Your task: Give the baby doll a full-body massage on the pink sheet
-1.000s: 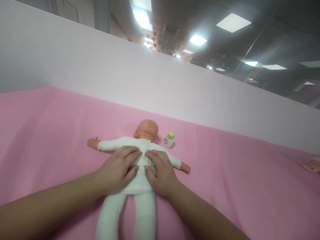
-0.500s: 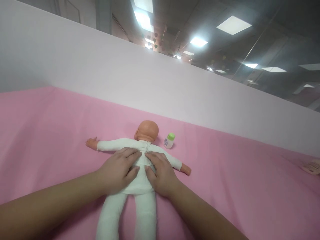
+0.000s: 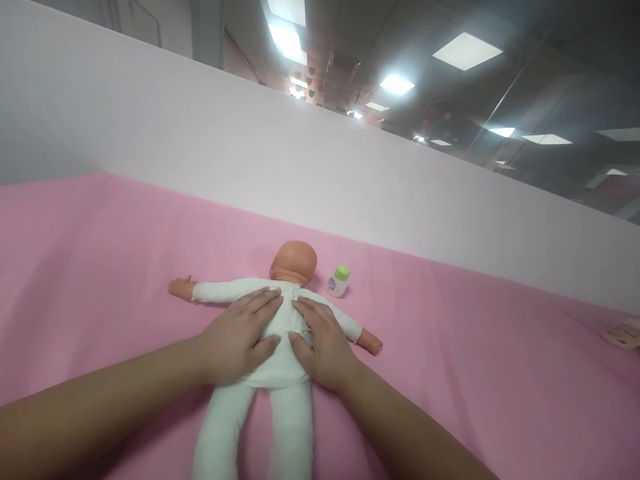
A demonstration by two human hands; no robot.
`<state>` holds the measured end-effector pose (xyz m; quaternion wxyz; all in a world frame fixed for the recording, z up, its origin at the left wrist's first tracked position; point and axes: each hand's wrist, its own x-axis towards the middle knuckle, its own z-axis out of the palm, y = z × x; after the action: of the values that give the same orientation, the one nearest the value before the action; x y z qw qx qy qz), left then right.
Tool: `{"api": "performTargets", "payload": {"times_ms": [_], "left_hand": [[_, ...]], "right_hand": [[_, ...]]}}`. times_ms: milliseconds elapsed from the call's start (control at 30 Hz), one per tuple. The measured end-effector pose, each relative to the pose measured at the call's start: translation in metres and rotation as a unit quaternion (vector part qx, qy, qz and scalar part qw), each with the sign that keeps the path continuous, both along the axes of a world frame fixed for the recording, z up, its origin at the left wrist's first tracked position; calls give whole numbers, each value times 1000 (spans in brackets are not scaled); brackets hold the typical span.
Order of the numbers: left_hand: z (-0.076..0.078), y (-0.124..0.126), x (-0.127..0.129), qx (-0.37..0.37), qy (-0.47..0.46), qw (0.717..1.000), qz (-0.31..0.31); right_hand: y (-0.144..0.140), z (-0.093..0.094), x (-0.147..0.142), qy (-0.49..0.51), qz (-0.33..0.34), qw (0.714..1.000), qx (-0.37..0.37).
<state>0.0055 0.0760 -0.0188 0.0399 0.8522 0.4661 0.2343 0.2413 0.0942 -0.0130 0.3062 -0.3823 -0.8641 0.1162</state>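
Note:
A baby doll (image 3: 280, 363) with a white cloth body lies face down, its bald head pointing away from me and its arms spread out. My left hand (image 3: 243, 337) rests flat on the left half of its back, fingers stretched toward the doll's shoulder and thumb pointing inward. On the right half of the back lies my right hand (image 3: 323, 343), open too, with its thumb apart from the fingers. A strip of white cloth shows between the two hands. Just right of the doll's head stands a small white bottle (image 3: 338, 283) with a green cap.
Pink cloth (image 3: 450, 373) covers the surface under the doll. A white partition (image 3: 300, 167) rises along the far side. At the right edge lies a flat beige item (image 3: 625, 333), partly cut off. Ceiling lights show beyond the partition.
The fingers of my left hand have slid slightly up toward the doll's shoulder. My right fingers have shifted a little up and outward. The doll's arms have moved very slightly.

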Motion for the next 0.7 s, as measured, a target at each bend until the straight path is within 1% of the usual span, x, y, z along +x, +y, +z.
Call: {"api": "performTargets", "payload": {"times_ms": [133,433,600,700], "left_hand": [[-6,4,-3,-1,0,1000,-11],[-9,5,-3,1,1,1000,-12],[-12,5,-2,34,-8,999,-5],[-16,7,-4,33,-10,999,9]], "right_hand": [[2,0,2,11,1,1000,-14],[-2,10,2,4,-5,998,-57],[-3,10,2,11,-5,999,-45],[-2,7,4,19,0,1000,-15]]}}
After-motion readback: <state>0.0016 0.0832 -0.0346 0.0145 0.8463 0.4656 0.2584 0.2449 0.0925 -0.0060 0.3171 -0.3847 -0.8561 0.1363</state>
